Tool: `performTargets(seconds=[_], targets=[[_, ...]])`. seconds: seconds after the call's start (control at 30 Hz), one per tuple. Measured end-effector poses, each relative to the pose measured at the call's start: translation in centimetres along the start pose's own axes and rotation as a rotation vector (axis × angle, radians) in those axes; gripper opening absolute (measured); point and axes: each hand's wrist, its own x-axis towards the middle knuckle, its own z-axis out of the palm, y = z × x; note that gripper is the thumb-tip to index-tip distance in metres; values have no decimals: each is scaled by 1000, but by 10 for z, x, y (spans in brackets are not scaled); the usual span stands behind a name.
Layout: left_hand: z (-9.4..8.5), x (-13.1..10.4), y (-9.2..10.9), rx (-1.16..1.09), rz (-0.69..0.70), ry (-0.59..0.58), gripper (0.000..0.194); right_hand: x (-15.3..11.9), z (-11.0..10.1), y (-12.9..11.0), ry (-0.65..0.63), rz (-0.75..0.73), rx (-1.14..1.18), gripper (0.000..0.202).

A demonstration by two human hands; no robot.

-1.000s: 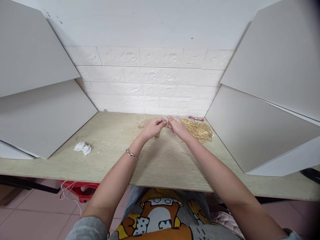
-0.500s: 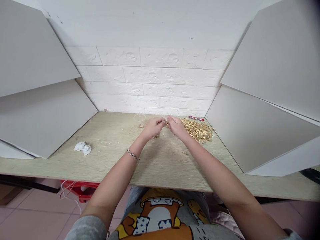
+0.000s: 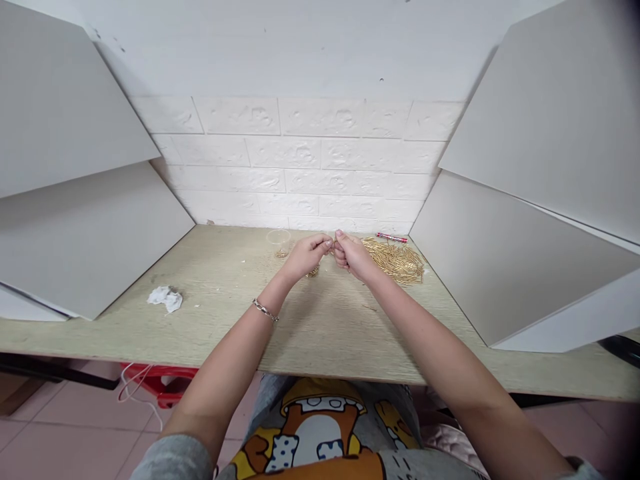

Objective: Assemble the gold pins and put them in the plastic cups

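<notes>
My left hand [image 3: 306,256] and my right hand [image 3: 354,255] meet above the middle of the table. The left thumb and fingertips are pinched together, close to the right hand's fingers. My right hand is closed with its thumb on top. What they grip is tiny and mostly hidden; a glint of gold shows between them. Beside the right hand lies a wide pile of thin gold metal pins [image 3: 397,261]. Partly behind my left wrist sits a small gold clump [image 3: 313,271]. A few small gold pieces [image 3: 281,253] lie to its left.
A clear round rim [image 3: 279,236] stands near the brick-patterned wall. Behind the pile lies a red pen-like stick [image 3: 391,237]. Crumpled white tissue [image 3: 167,298] rests at left. Grey panels [image 3: 100,233] rise on both sides. A red stool [image 3: 167,385] is under the table.
The right hand's fingers have curled in more and its thumb stands slightly higher. The left fingertips have shifted a little toward it. The pile looks the same.
</notes>
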Motion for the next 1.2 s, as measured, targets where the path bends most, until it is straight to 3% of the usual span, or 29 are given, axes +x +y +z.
performTargets(seconds=[0.3,0.67,0.8,1.03,1.2], targets=[[-5,-1,4,164,42,-31,25,2,-2,2,-12,-37,-70,46],[-6,-2,3,363,139,-16,24,4,-10,6,26,-181,-442,49],[-4,-2,3,345,132,-10,24,6,-12,10,49,-213,-515,49],[-1,-2,3,151,-51,-4,23,8,-9,13,79,-233,-495,50],[0,-2,2,65,-94,-24,23,5,-9,10,72,-279,-548,48]])
